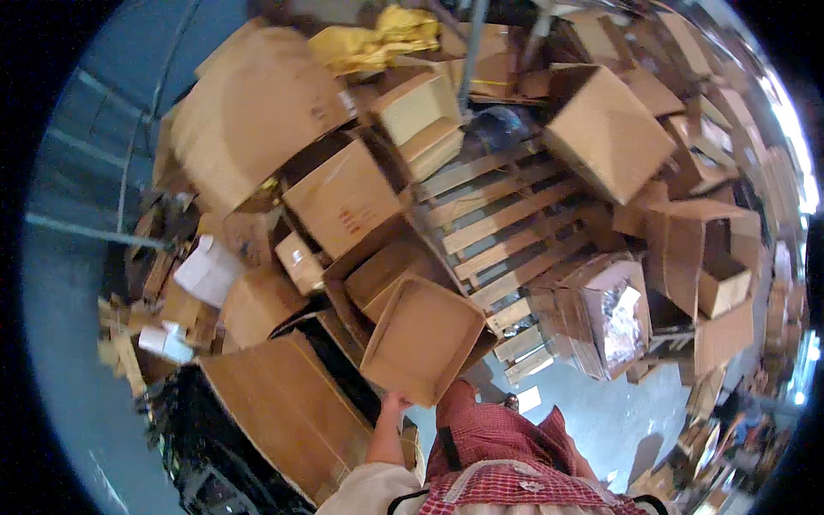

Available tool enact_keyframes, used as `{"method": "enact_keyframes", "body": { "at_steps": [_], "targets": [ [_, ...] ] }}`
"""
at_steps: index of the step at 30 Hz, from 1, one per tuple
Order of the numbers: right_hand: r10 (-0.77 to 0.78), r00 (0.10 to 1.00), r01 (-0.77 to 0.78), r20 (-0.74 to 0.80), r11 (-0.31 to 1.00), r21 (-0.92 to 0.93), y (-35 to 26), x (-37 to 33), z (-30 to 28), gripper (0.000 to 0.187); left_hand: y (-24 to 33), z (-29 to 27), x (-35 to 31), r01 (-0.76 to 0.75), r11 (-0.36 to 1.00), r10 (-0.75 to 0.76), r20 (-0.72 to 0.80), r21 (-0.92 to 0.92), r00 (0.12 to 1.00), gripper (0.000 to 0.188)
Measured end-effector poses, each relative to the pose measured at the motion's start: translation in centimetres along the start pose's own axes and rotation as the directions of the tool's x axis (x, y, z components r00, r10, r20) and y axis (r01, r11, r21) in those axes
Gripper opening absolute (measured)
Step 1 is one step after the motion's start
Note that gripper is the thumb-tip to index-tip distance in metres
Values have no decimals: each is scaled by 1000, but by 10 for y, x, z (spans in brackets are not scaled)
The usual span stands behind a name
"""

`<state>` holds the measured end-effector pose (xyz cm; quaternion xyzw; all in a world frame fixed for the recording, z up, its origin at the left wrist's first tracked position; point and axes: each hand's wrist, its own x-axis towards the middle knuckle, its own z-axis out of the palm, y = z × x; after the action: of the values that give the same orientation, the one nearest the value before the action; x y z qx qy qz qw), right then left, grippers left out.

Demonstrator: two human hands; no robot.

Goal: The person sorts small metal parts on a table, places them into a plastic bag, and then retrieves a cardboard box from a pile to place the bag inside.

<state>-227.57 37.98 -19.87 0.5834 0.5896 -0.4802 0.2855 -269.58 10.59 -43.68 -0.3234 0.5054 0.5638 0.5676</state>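
Observation:
My left hand [396,401] is closed on the near corner of a shallow, open cardboard box [425,335]. The box is tilted so its bare brown inside faces up. Its far side overlaps a larger open carton [348,292] that has another piece of cardboard inside; whether they touch, I cannot tell. A sliver of my right arm shows beside my red checked garment [506,438], while my right hand is hidden. Beyond the larger carton stands a brown box [343,202] with red print.
A wooden slatted pallet [506,227] lies ahead, with large cartons [609,133] piled around its right side. A plastic-wrapped carton [592,318] stands at its near right. Flattened cardboard [292,403] and black plastic [215,446] lie at my left. Yellow sheeting [378,39] is at the back.

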Motion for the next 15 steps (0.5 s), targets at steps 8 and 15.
{"method": "enact_keyframes", "body": {
  "at_steps": [8, 15],
  "targets": [
    [-45, 992, 81, -121, 946, 315, -7, 19, 30, 40, 10, 35, -60, 131, 990, -118, 216, -48, 969, 38],
    [-83, 949, 238, -304, 820, 521, 12, 43, 30, 38, 35, 80, -69, 0, 990, 26, 179, -142, 984, 37]
  ]
}}
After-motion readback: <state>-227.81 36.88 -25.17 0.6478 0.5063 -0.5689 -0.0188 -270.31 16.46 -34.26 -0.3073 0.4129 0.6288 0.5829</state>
